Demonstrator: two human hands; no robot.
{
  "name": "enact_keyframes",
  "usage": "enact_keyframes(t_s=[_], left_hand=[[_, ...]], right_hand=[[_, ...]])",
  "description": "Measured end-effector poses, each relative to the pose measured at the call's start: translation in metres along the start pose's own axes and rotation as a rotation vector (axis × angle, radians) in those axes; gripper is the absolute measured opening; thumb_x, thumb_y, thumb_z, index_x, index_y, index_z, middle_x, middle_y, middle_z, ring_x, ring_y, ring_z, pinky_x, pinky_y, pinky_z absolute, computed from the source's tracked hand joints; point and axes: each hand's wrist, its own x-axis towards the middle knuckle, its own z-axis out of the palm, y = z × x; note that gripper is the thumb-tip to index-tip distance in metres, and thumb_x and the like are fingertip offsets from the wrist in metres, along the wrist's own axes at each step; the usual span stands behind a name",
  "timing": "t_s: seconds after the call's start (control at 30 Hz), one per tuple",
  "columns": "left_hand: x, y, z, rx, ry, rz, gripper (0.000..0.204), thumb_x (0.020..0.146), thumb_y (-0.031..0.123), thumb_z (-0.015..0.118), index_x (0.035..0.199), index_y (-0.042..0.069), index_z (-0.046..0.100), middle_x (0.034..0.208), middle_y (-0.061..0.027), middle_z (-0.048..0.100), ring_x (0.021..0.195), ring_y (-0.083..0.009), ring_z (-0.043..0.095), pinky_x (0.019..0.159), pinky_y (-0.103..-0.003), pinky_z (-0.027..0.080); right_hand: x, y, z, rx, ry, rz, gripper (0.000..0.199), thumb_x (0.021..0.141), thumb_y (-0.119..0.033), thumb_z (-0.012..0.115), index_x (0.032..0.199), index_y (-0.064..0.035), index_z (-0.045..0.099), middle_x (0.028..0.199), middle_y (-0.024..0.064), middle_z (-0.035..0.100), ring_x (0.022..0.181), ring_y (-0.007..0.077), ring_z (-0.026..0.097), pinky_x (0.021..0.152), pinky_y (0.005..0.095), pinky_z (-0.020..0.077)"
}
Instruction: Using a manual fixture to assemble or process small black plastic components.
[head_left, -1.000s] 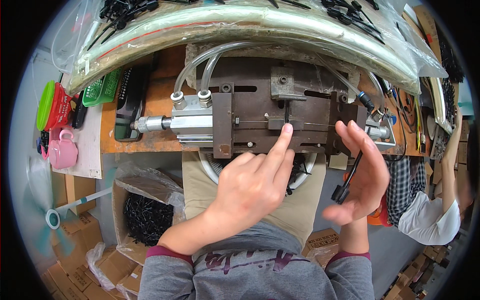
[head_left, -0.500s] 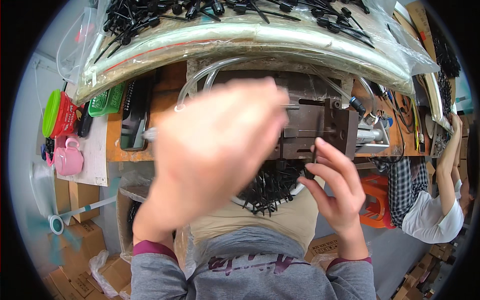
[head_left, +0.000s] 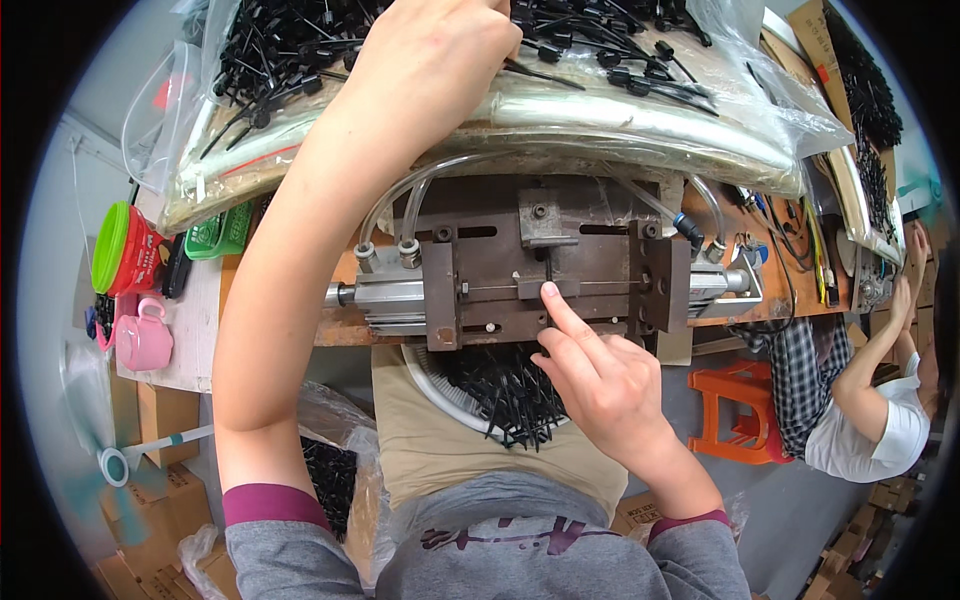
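My left hand (head_left: 435, 65) reaches over a pile of black plastic pieces (head_left: 290, 45), each with a blocky head and a thin stem. Its fingertips are hidden at the top edge. With its index finger stretched out, my right hand (head_left: 605, 390) touches the small block at the middle of a brown metal fixture (head_left: 490, 255). The other fingers are loosely bent, and nothing shows in them. A thin black stem (head_left: 548, 268) stands in the block just beyond that fingertip. Below the fixture, a white-rimmed container (head_left: 425, 375) at my lap holds many similar black pieces.
Silver cylinders (head_left: 390, 300) with clear air hoses flank the fixture. A plastic-covered padded edge (head_left: 600, 140) borders the pile. Left are a pink cup (head_left: 145, 335) and a red tub (head_left: 130, 250). At right are an orange stool (head_left: 735, 410) and another person in a white shirt (head_left: 870, 430).
My left hand has moved from in front of the fixture up to the pile. My right hand has moved left, its index finger now on the fixture's middle block.
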Motion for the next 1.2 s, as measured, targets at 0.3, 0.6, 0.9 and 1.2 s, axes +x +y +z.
enact_keyframes(t_s=[0.3, 0.6, 0.9, 1.2], left_hand=[[-0.011, 0.02, -0.028, -1.148, 0.446, -0.6, 0.019, 0.095, 0.009, 0.067, 0.107, -0.004, 0.072, 0.078, -0.0055, 0.072, 0.064, -0.0081, 0.06, 0.058, -0.022, 0.047], [-0.07, 0.102, -0.076, -1.745, 0.062, -0.763, 0.071, 0.09, 0.005, 0.055, 0.153, -0.009, 0.025, 0.125, -0.0109, 0.051, 0.109, -0.0202, 0.06, 0.089, -0.033, 0.052], [-0.114, 0.134, -0.07, -0.921, -0.012, -0.355, 0.039, 0.076, 0.003, 0.082, 0.113, 0.0, 0.071, 0.113, -0.0131, 0.067, 0.087, -0.0206, 0.07, 0.068, -0.031, 0.058], [-0.144, 0.167, -0.024, -0.558, -0.067, -0.375, 0.03, 0.071, 0.013, 0.084, 0.093, 0.0, 0.067, 0.128, -0.0181, 0.065, 0.076, -0.0201, 0.069, 0.066, -0.03, 0.056]], right_hand=[[0.015, 0.008, -0.021, 0.299, 0.061, 0.081, 0.032, 0.076, -0.021, 0.084, 0.098, -0.0038, 0.069, 0.116, 0.0133, 0.071, 0.067, 0.0167, 0.066, 0.059, 0.0271, 0.0505], [0.125, 0.105, -0.084, -0.104, 0.31, 0.032, 0.032, 0.075, -0.008, 0.076, 0.106, -0.0065, 0.069, 0.1, 0.0071, 0.072, 0.082, 0.0226, 0.066, 0.069, 0.0353, 0.0522], [0.213, 0.145, -0.082, -0.305, -0.311, 0.197, 0.052, 0.066, -0.012, 0.074, 0.116, -0.0003, 0.063, 0.108, 0.0175, 0.069, 0.107, 0.0363, 0.064, 0.093, 0.0413, 0.0511], [0.207, 0.149, -0.093, -0.385, -0.403, 0.053, 0.04, 0.07, -0.007, 0.069, 0.109, 0.0009, 0.071, 0.094, 0.0219, 0.072, 0.09, 0.035, 0.07, 0.084, 0.0408, 0.0553]])
